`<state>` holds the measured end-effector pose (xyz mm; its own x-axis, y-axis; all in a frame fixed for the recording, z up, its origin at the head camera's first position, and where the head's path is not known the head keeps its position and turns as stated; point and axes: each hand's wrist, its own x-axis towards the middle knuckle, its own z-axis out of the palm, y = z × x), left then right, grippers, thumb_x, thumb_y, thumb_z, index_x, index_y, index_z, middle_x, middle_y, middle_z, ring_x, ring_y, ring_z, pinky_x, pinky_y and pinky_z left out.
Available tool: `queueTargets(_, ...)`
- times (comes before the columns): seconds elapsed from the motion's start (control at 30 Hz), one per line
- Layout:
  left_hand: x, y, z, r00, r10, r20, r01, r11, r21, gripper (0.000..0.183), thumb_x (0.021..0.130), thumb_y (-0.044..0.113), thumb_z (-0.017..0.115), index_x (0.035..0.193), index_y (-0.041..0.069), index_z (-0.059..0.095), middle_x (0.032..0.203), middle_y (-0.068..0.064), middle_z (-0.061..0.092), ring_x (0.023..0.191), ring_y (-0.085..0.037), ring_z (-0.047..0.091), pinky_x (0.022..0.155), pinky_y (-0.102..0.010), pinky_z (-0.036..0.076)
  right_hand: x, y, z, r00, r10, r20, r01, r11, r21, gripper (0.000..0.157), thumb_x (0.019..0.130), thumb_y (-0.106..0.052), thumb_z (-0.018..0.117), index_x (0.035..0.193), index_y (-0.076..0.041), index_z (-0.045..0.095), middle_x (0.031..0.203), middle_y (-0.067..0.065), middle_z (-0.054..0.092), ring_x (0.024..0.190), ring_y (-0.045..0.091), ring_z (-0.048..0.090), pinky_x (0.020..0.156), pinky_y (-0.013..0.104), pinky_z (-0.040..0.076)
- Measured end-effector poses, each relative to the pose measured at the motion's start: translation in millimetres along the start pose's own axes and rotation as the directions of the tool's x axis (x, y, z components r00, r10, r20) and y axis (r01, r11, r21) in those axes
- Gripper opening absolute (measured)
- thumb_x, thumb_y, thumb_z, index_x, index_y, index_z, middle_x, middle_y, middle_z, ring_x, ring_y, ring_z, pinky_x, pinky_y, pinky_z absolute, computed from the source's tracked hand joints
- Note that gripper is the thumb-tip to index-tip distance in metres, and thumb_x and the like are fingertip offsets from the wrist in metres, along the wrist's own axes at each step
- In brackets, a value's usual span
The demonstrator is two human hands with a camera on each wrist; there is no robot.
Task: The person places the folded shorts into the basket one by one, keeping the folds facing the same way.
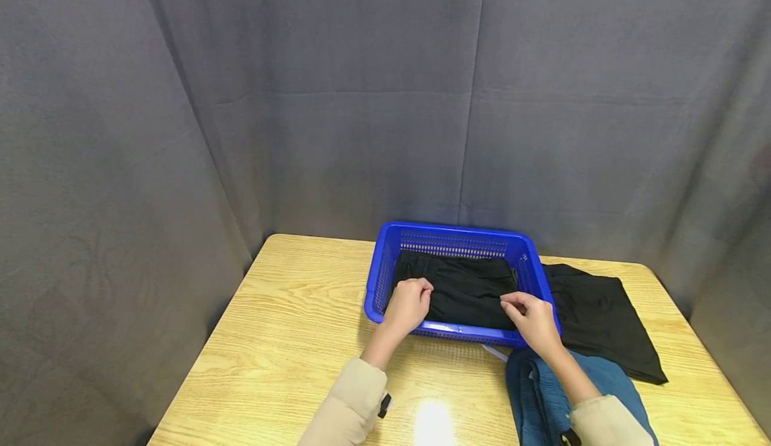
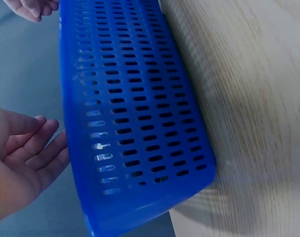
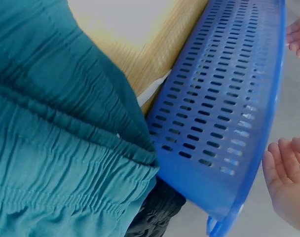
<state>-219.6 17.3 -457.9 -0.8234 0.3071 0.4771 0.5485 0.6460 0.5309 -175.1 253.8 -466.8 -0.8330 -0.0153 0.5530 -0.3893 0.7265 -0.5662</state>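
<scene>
A blue plastic basket [image 1: 460,226] with slotted walls holds a folded black garment [image 1: 460,292]. Over the basket's near left part is my left hand [image 1: 408,304], its fingers loosely bent. In the left wrist view, that hand [image 2: 24,153] is just above the rim with no cloth visible in its fingers. My right hand [image 1: 535,322] is over the near right part, thumb and index finger close together. The right wrist view shows the right hand [image 3: 288,182] with relaxed fingers at the rim and nothing visible in them.
Teal-blue elastic-waisted clothing [image 1: 611,379] lies beneath my right forearm, against the basket. Another black garment [image 1: 608,325] is spread to the basket's right. A white strip [image 1: 495,352] shows by the near wall. Grey curtains [image 1: 361,131] surround the wooden table [image 1: 289,325].
</scene>
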Motion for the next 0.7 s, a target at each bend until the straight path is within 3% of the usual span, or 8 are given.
queueTargets(0.43,-21.4,15.9,-6.6,1.000,0.011,-0.019,-0.012,0.997,-0.082,0.007,0.082,0.000,0.061,0.083,0.000,0.068,0.079,-0.007,0.067,0.075,-0.016,0.063,0.067,-0.022,0.050,-11,-22,-5.0,0.994,-0.085,-0.069,0.088,0.995,0.051,0.013,0.070,0.012,0.069,0.078,0.001,0.069,0.075,0.012,0.067,0.063,0.000,0.057,0.056,0.008,0.044)
queueTargets(0.7,-33.5,26.8,-13.8,0.999,0.035,-0.017,-0.037,0.992,-0.119,0.007,0.082,0.000,0.061,0.083,0.000,0.068,0.079,-0.007,0.067,0.074,-0.014,0.062,0.067,-0.019,0.049,-20,-36,-10.1,0.992,-0.096,-0.080,0.102,0.992,0.068,0.015,0.070,0.013,0.068,0.079,0.002,0.069,0.073,0.010,0.067,0.065,0.000,0.058,0.060,0.007,0.044)
